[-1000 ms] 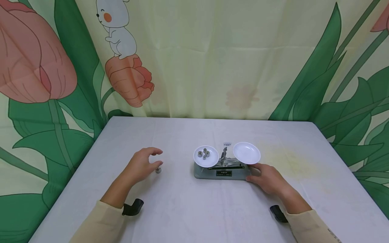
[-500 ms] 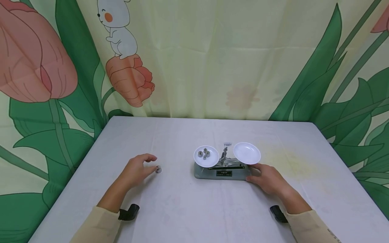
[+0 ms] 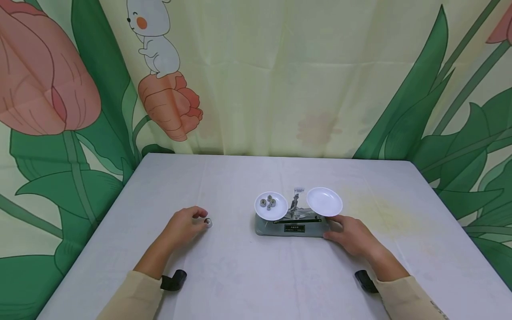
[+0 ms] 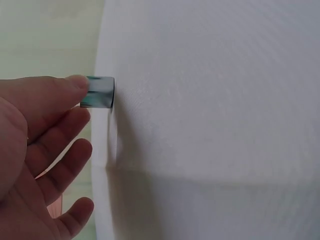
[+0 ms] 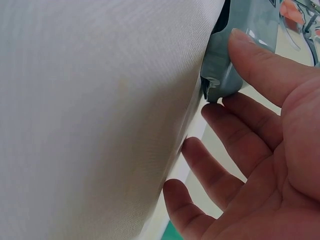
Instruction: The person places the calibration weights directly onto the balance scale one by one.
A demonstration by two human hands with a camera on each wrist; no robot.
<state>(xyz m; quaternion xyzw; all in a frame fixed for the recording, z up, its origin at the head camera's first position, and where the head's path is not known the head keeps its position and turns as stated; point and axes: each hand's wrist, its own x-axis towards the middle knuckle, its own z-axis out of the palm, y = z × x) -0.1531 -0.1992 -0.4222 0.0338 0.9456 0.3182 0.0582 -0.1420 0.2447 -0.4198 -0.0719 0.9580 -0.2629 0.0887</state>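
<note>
A small shiny metal weight (image 3: 208, 222) stands on the white-covered table. My left hand (image 3: 183, 227) pinches it, the thumb against its side in the left wrist view; the index fingertip is mostly hidden behind, and the other fingers are loosely bent. To the right is a grey balance scale (image 3: 272, 228) with two white pans. Several metal weights (image 3: 269, 202) stand on its left pan (image 3: 281, 213); the right pan (image 3: 325, 201) bears nothing. My right hand (image 3: 354, 235) holds the right end of the scale's base (image 5: 222, 67), thumb on the front and fingertips at the end.
A white cloth covers the table (image 3: 248, 275). Behind it hangs a printed curtain (image 3: 264, 89) with flowers and a rabbit. A black wrist camera (image 3: 174, 281) sits by the left sleeve, another black device (image 3: 366, 281) by the right.
My left hand has drawn slightly back toward me, and its thumb and index finger have come together on the single weight. The right hand and the scale have stayed put.
</note>
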